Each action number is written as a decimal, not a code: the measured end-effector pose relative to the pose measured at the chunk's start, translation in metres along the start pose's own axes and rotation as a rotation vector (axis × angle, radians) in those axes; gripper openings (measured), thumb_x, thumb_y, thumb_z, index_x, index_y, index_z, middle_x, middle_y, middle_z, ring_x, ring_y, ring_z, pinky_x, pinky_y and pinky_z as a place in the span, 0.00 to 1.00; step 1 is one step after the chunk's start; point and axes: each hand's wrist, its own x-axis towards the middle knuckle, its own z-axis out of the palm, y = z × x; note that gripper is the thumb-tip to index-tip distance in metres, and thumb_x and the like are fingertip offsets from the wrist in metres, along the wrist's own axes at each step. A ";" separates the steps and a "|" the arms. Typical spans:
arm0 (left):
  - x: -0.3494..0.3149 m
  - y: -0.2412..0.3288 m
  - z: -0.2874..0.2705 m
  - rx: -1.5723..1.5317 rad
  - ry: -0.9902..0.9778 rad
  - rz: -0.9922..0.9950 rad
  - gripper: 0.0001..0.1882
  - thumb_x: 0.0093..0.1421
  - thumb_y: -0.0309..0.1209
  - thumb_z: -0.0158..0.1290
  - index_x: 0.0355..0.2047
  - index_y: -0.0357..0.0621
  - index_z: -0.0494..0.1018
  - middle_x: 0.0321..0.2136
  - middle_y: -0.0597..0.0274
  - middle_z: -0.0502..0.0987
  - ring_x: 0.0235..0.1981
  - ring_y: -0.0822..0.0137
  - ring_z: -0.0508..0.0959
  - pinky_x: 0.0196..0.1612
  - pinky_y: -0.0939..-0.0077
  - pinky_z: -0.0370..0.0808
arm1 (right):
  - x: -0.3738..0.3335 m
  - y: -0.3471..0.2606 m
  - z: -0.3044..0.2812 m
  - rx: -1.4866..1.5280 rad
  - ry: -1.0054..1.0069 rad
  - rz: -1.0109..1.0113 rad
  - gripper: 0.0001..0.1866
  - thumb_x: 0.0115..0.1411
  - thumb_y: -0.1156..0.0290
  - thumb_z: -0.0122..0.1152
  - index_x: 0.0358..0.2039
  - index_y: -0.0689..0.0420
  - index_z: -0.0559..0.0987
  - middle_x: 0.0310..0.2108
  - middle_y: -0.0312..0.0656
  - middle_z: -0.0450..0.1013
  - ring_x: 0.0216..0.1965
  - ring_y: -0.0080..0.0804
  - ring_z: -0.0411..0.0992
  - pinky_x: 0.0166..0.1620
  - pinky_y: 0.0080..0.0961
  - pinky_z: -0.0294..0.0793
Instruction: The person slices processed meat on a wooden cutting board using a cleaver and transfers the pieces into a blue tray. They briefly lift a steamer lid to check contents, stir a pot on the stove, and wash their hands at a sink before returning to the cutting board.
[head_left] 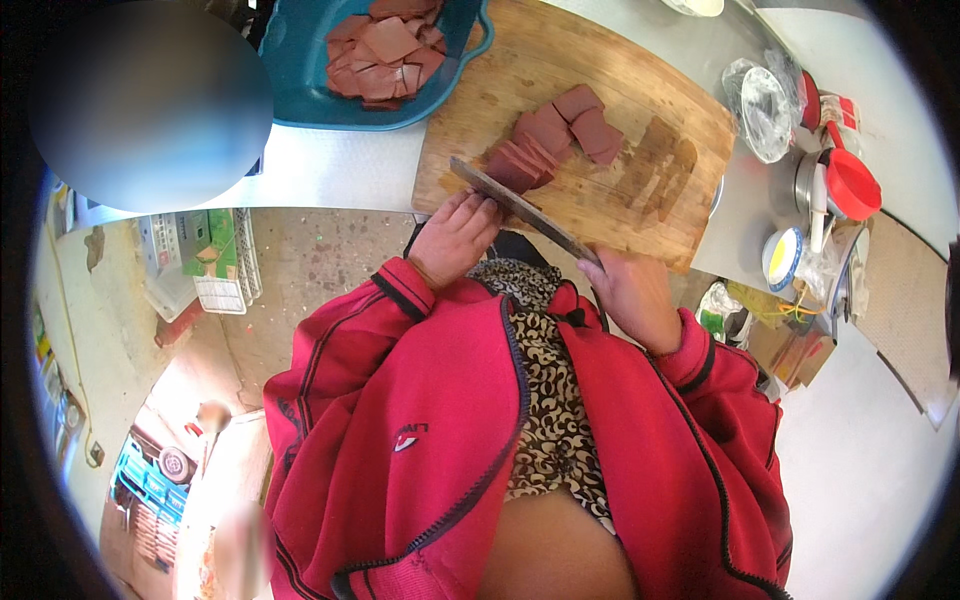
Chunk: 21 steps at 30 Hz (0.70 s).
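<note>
My right hand grips the handle of a kitchen knife, its long blade slanting over the near edge of a wooden cutting board. Just beyond the blade lean thin reddish-brown slices that look like blood curd, with flat slabs of the same stuff behind them. My left hand is at the board's near edge with fingers bent and close together, fingertips beside the blade. Whatever lies under those fingers is hidden.
A teal basin at the far left holds many cut pieces. On the metal counter to the right stand a plastic-covered bowl, a red ladle-like container and a blue-rimmed bowl. Wet brown streaks mark the board's right side.
</note>
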 end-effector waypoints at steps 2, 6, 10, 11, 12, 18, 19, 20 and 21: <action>0.000 -0.001 0.000 -0.007 0.004 -0.006 0.21 0.55 0.33 0.49 0.49 0.41 0.74 0.52 0.54 0.72 0.57 0.55 0.70 0.66 0.57 0.63 | 0.006 0.004 -0.002 0.024 0.027 -0.003 0.16 0.63 0.57 0.61 0.29 0.59 0.77 0.17 0.53 0.70 0.21 0.55 0.72 0.25 0.46 0.69; 0.003 0.000 -0.003 -0.037 -0.031 -0.019 0.25 0.53 0.32 0.49 0.52 0.40 0.73 0.54 0.55 0.71 0.58 0.54 0.70 0.65 0.56 0.64 | 0.011 0.013 -0.013 0.042 0.061 0.049 0.16 0.63 0.55 0.59 0.31 0.56 0.79 0.18 0.52 0.72 0.21 0.54 0.73 0.24 0.47 0.70; 0.003 0.001 -0.007 -0.034 -0.033 -0.012 0.25 0.53 0.32 0.49 0.53 0.39 0.73 0.54 0.56 0.72 0.58 0.56 0.71 0.65 0.56 0.63 | 0.015 0.028 -0.028 -0.001 0.246 0.111 0.14 0.62 0.57 0.61 0.32 0.56 0.80 0.19 0.52 0.72 0.21 0.53 0.73 0.24 0.45 0.70; 0.003 0.001 -0.007 -0.025 -0.032 -0.010 0.25 0.53 0.31 0.49 0.53 0.38 0.73 0.54 0.56 0.72 0.58 0.56 0.71 0.65 0.56 0.64 | 0.017 0.028 -0.034 0.038 0.310 0.102 0.14 0.62 0.58 0.62 0.31 0.57 0.79 0.19 0.52 0.72 0.21 0.53 0.73 0.24 0.44 0.70; 0.002 0.002 -0.007 -0.018 -0.028 -0.011 0.25 0.53 0.32 0.49 0.53 0.39 0.73 0.54 0.57 0.72 0.58 0.57 0.71 0.65 0.57 0.64 | 0.019 0.029 -0.036 0.077 0.373 0.093 0.14 0.62 0.58 0.63 0.31 0.57 0.79 0.19 0.52 0.72 0.21 0.53 0.73 0.24 0.44 0.70; 0.000 0.003 -0.008 0.012 0.016 -0.019 0.26 0.54 0.32 0.49 0.55 0.41 0.73 0.55 0.60 0.72 0.59 0.59 0.71 0.62 0.60 0.66 | 0.019 0.031 -0.033 0.042 0.311 0.053 0.15 0.61 0.59 0.64 0.28 0.59 0.76 0.18 0.51 0.72 0.21 0.53 0.73 0.24 0.42 0.70; -0.001 0.003 -0.008 0.011 0.023 -0.014 0.26 0.54 0.32 0.49 0.55 0.41 0.73 0.56 0.60 0.72 0.59 0.60 0.71 0.61 0.61 0.66 | 0.018 0.029 -0.030 0.046 0.279 0.063 0.15 0.61 0.59 0.64 0.28 0.58 0.76 0.18 0.51 0.72 0.21 0.53 0.73 0.24 0.43 0.70; -0.001 0.002 -0.007 0.009 0.030 -0.009 0.26 0.54 0.32 0.50 0.55 0.42 0.73 0.56 0.60 0.72 0.59 0.60 0.71 0.60 0.62 0.67 | 0.014 0.025 -0.025 0.049 0.248 0.073 0.15 0.61 0.58 0.63 0.28 0.58 0.76 0.18 0.51 0.72 0.21 0.53 0.73 0.24 0.43 0.70; -0.001 0.001 -0.007 0.010 0.032 -0.005 0.26 0.54 0.32 0.50 0.55 0.41 0.73 0.56 0.60 0.72 0.59 0.60 0.71 0.59 0.62 0.67 | 0.010 0.020 -0.021 0.053 0.216 0.084 0.15 0.61 0.58 0.63 0.28 0.57 0.76 0.18 0.51 0.72 0.21 0.53 0.73 0.24 0.44 0.70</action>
